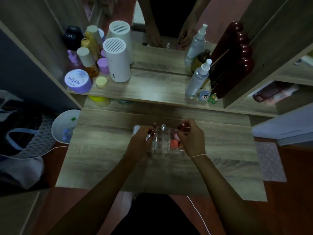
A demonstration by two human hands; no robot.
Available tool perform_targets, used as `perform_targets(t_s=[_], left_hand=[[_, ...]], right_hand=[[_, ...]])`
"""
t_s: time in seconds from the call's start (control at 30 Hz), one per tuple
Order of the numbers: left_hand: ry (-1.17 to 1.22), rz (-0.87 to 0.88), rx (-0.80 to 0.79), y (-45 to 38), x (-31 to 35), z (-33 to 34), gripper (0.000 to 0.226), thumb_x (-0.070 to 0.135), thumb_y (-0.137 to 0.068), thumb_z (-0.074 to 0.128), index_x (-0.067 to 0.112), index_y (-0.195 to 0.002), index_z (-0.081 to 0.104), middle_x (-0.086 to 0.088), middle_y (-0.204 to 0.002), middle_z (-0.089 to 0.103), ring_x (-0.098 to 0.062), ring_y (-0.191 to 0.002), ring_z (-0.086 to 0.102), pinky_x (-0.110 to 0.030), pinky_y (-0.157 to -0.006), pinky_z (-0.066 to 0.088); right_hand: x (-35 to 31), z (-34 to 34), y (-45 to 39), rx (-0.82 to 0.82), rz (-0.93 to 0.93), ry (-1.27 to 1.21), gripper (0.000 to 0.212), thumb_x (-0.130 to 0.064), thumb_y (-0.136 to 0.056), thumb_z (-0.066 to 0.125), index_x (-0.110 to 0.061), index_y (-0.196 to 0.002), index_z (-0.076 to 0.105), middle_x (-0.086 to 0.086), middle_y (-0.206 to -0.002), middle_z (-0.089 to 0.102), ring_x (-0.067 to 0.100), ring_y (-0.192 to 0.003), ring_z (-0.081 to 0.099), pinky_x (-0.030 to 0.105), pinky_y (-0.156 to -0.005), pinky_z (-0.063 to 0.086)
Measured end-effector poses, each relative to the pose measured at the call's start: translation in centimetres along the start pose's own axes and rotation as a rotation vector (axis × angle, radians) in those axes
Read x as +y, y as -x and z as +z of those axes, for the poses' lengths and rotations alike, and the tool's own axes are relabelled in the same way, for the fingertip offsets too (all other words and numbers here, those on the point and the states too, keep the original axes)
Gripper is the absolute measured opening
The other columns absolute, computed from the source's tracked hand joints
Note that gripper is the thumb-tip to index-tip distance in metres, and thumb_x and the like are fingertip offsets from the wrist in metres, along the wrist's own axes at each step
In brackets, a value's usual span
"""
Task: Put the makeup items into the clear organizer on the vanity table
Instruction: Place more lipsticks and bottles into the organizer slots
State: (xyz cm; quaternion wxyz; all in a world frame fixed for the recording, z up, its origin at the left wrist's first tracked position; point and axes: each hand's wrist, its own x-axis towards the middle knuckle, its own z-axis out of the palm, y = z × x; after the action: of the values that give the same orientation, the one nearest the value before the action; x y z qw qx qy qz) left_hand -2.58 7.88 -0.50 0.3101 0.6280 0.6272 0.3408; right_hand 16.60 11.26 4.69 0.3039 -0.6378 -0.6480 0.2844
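Fingers of right hand pinched on dark red tube — long axis crosswise — over clear organizer.

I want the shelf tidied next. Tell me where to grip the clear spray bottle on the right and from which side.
Grip the clear spray bottle around its mid-body, coming from the front left. It stands upright and slim, so fingers wrap it easily; an amber bottle and a dark red object crowd its right and back.
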Motion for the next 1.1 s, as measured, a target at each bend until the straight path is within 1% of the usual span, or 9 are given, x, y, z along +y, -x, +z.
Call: perform_targets(t_s=[0.17, 0.3, 0.4, 0.57, 0.77, 0.87, 0.93, 1.0, 1.1], left_hand=[[-0.005, 0.042, 0.01, -0.1, 0.4, 0.1, 0.02, 0.014, -0.084, 0.068, 0.019, -0.102, 0.059, 0.032, -0.094, 0.041, -0.005, -0.084, 0.054, -0.027, -0.074, 0.051], [-0.033, -0.012, 0.002, 0.0, 0.4, 0.0, 0.019, 0.015, -0.086, 0.066, 0.018, -0.103, 0.059, 0.021, -0.095, 0.044, -0.01, -0.086, 0.057, -0.036, -0.076, 0.055], [-0.033, -0.049, -0.028, 0.1, 0.4, 0.0, 0.02, 0.017, -0.088, 0.065, 0.014, -0.106, 0.06, 0.011, -0.098, 0.047, -0.015, -0.089, 0.06, -0.041, -0.079, 0.056], [-0.034, -0.082, -0.052, 0.2, 0.3, 0.0, 0.02, 0.02, -0.088, 0.064, 0.012, -0.106, 0.059, 0.002, -0.103, 0.055, -0.015, -0.087, 0.06, -0.04, -0.08, 0.055], [-0.029, -0.075, -0.031, 0.2, 0.1, 0.0, 0.02, 0.018, -0.088, 0.064, 0.011, -0.107, 0.059, 0.0, -0.104, 0.054, -0.018, -0.089, 0.06, -0.036, -0.08, 0.054], [-0.037, -0.074, -0.028, 0.2, 0.0, 0.0, 0.022, 0.019, -0.089, 0.064, 0.01, -0.108, 0.059, -0.009, -0.111, 0.057, -0.018, -0.092, 0.061, -0.036, -0.082, 0.055], [-0.034, -0.066, -0.019, 0.3, 0.1, -0.1, 0.023, 0.022, -0.089, 0.064, 0.011, -0.108, 0.059, -0.01, -0.114, 0.055, -0.017, -0.093, 0.06, -0.031, -0.082, 0.054], [-0.033, -0.051, -0.013, 0.6, 0.2, -0.3, 0.022, 0.029, -0.089, 0.063, 0.015, -0.106, 0.058, -0.008, -0.114, 0.055, -0.013, -0.093, 0.059, -0.017, -0.078, 0.048], [-0.049, -0.046, 0.011, 1.3, 0.3, -0.9, 0.026, 0.035, -0.088, 0.059, 0.02, -0.108, 0.055, -0.001, -0.113, 0.058, 0.004, -0.086, 0.055, -0.006, -0.073, 0.037]], right_hand=[[0.1, 1.3, -1.2, -0.054, 0.014, 0.029, 0.028, -0.01, -0.073, 0.079, -0.016, -0.091, 0.058, -0.001, -0.089, 0.065, 0.011, -0.08, 0.058, 0.024, -0.075, 0.049], [0.3, 2.3, -1.8, -0.081, 0.0, 0.047, 0.028, -0.006, -0.072, 0.078, -0.015, -0.091, 0.06, -0.001, -0.088, 0.066, 0.008, -0.078, 0.057, 0.02, -0.073, 0.044], [0.5, 2.7, -2.0, -0.126, -0.017, 0.075, 0.026, -0.004, -0.072, 0.076, -0.014, -0.09, 0.06, 0.004, -0.09, 0.068, 0.01, -0.079, 0.058, 0.024, -0.075, 0.05], [0.7, 3.2, -2.1, -0.184, -0.033, 0.129, 0.022, 0.001, -0.072, 0.072, -0.013, -0.085, 0.062, 0.006, -0.087, 0.067, 0.017, -0.078, 0.061, 0.037, -0.077, 0.056], [0.5, 3.4, -2.4, -0.196, -0.026, 0.154, 0.021, -0.002, -0.072, 0.071, -0.016, -0.084, 0.061, 0.006, -0.084, 0.068, 0.02, -0.077, 0.063, 0.043, -0.074, 0.056], [0.5, 3.5, -2.6, -0.197, -0.024, 0.149, 0.019, -0.005, -0.073, 0.072, -0.015, -0.084, 0.062, 0.006, -0.085, 0.068, 0.02, -0.077, 0.063, 0.043, -0.074, 0.055], [0.6, 3.4, -2.6, -0.202, -0.027, 0.145, 0.02, -0.007, -0.073, 0.074, -0.015, -0.087, 0.062, 0.006, -0.086, 0.068, 0.02, -0.077, 0.063, 0.042, -0.074, 0.056], [0.7, 3.4, -2.5, -0.209, -0.024, 0.137, 0.022, -0.009, -0.073, 0.075, -0.015, -0.09, 0.063, 0.006, -0.087, 0.067, 0.019, -0.078, 0.062, 0.043, -0.074, 0.056], [0.8, 3.1, -2.4, -0.225, -0.007, 0.117, 0.031, -0.009, -0.073, 0.077, -0.014, -0.1, 0.062, 0.006, -0.094, 0.068, 0.019, -0.082, 0.064, 0.043, -0.079, 0.056]])
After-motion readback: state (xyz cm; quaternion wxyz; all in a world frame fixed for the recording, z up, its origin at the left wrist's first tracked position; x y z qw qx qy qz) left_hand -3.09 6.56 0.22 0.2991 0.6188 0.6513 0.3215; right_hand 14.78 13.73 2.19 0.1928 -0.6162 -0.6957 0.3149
